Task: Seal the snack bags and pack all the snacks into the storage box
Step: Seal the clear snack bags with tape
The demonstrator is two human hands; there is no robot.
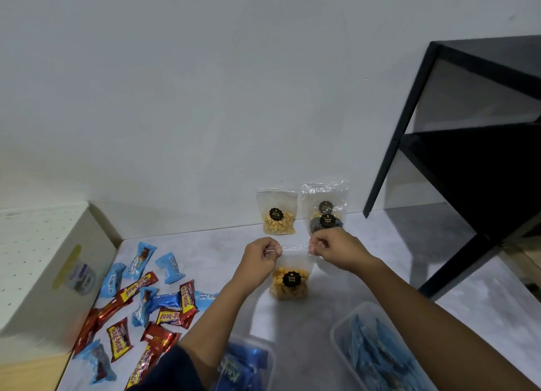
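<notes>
A clear zip bag of yellow snacks [289,282] with a black round label stands upright on the grey table. My left hand [259,257] pinches the left end of its top strip and my right hand [333,248] pinches the right end. Two more clear snack bags lean on the wall behind: one with yellow pieces [277,212], one with dark striped pieces [325,207]. Red and blue wrapped bars [146,300] lie scattered at the left. A clear storage box [380,346] holding blue packets sits at the lower right; another box [248,364] with blue packets is below my left arm.
A white perforated box [44,262] stands at the left edge. A black metal shelf frame [456,156] rises at the right on the table. The white wall is close behind the bags.
</notes>
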